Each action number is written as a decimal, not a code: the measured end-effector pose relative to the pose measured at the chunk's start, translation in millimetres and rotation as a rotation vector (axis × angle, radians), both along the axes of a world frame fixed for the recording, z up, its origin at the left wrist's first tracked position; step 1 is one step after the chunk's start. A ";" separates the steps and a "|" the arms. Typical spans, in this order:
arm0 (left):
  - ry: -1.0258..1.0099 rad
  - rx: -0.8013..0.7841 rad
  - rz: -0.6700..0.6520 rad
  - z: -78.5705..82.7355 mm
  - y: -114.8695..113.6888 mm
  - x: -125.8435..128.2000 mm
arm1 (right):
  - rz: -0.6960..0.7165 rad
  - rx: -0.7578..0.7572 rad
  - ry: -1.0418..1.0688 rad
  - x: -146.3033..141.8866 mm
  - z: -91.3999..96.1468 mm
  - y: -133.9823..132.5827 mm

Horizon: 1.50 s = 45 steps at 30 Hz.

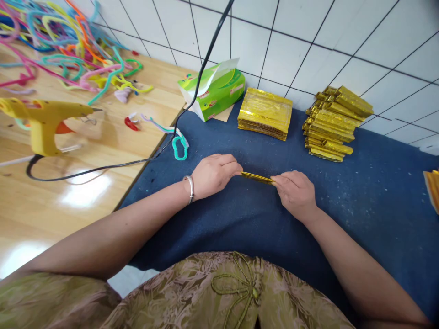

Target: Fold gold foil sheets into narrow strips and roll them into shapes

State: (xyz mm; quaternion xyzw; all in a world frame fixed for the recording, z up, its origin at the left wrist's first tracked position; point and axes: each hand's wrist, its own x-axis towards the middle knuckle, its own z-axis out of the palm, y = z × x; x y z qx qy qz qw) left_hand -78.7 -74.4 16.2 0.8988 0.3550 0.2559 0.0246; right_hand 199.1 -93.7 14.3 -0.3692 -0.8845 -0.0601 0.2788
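Note:
A narrow strip of folded gold foil paper (257,177) is stretched between my two hands, just over the dark blue cloth (219,219). My left hand (216,176), with a silver bangle at the wrist, pinches its left end. The right end is pinched by my right hand (297,192). Fingertips cover both ends of the strip. Beyond my hands lies a stack of flat gold foil sheets (265,112). Right of that stack is a heap of folded gold foil pieces (331,123).
A green tissue pack (222,91) stands by the tiled wall. On the wooden table at left are a yellow glue gun (44,119) and many tangled coloured pipe cleaners (68,59). A black cable (206,59) hangs across the view. More gold paper (432,187) shows at the right edge.

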 end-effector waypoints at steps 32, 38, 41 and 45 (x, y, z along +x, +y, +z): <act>0.146 0.131 -0.195 11.7 -19.6 26.8 | 0.058 -0.151 -0.184 -35.4 11.1 -18.1; 0.147 0.131 -0.169 11.0 -20.9 26.3 | 0.046 -0.180 -0.161 -33.1 11.3 -18.2; 0.140 0.123 -0.120 8.8 -19.3 23.8 | 0.027 -0.223 -0.143 -30.7 12.0 -17.1; 0.063 0.029 -0.123 4.9 -17.2 21.7 | 0.024 -0.251 -0.144 -24.7 12.2 -14.1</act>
